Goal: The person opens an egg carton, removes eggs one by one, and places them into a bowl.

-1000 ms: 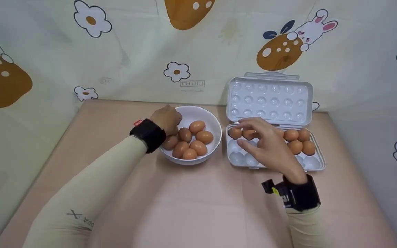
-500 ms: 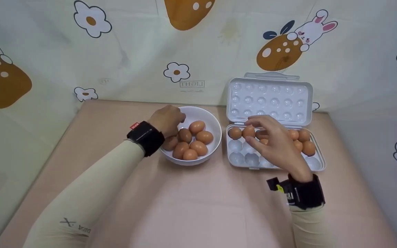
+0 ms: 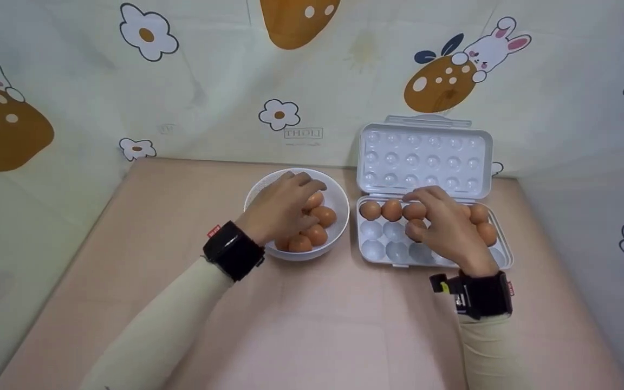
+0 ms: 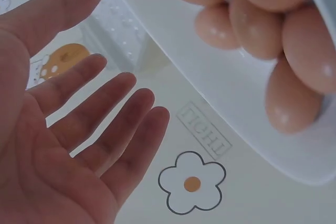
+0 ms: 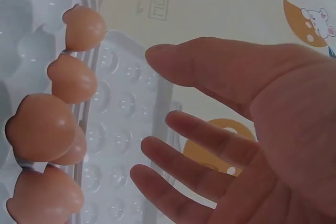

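Observation:
A white bowl (image 3: 339, 197) holds several brown eggs (image 3: 324, 216). My left hand (image 3: 279, 208) is above it, fingers extended and apart, with nothing held; it hides some of the eggs from the head view. In the left wrist view the palm and fingers (image 4: 128, 129) are bare, beside the bowl and its eggs (image 4: 291, 103). On the right, a white egg box (image 3: 370, 231) lies with its lid raised and brown eggs (image 3: 391, 210) in its back and middle rows. Over it is my right hand (image 3: 453, 233), spread and holding nothing. In the right wrist view its thumb (image 5: 210, 69) stands apart from the fingers.
The raised lid (image 3: 426, 157) leans back at the rear of the pink tabletop (image 3: 312, 325). Behind and at both sides hangs a printed cloth (image 3: 209, 81) with rabbits and flowers. The egg box's front row has vacant cups (image 3: 397, 251).
My left hand has moved right, from the bowl's left side to over its eggs, and its fingers have straightened. The right hand has shifted right along the egg box.

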The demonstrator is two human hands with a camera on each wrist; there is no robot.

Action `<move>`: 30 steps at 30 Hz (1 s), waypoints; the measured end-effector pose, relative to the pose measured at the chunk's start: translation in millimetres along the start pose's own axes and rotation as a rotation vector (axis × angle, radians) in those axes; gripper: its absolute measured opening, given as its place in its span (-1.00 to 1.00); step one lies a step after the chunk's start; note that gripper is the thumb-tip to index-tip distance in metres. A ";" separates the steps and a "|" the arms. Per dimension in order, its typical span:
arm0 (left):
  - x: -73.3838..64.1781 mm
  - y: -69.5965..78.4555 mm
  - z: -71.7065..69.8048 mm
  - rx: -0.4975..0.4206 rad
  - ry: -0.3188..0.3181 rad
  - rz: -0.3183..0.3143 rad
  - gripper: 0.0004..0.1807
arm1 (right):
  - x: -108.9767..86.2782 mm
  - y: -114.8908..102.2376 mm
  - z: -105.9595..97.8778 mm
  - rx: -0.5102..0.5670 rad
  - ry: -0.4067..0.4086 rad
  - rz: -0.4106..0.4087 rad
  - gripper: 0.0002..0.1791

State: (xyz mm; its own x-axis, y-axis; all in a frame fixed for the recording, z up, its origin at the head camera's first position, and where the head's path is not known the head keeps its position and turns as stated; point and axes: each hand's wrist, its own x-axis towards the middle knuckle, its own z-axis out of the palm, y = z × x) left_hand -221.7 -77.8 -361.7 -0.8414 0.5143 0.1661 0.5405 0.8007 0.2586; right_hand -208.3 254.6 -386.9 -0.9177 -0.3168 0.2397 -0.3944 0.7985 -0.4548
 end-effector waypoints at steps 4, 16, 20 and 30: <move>-8.5 8.6 7.8 -0.040 0.060 -0.019 -0.39 | 2.6 6.8 7.7 -0.013 -0.034 0.016 -0.58; -17.7 37.2 45.7 -0.161 0.120 0.063 -0.33 | 4.4 17.5 21.9 -0.103 -0.115 0.011 -0.60; -20.8 42.0 53.6 -0.185 0.121 0.075 -0.33 | 6.5 19.5 26.9 -0.066 -0.087 -0.014 -0.78; -19.0 46.6 58.3 -0.222 0.123 0.091 -0.34 | 3.9 18.7 33.5 -0.092 -0.052 0.024 -0.73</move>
State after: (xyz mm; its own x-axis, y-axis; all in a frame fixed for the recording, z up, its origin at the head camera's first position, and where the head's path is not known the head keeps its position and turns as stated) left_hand -180.5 -32.4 -408.3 -0.7901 0.5292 0.3092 0.6123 0.6589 0.4369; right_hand -220.9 251.2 -423.2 -0.9291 -0.3209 0.1838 -0.3682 0.8492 -0.3784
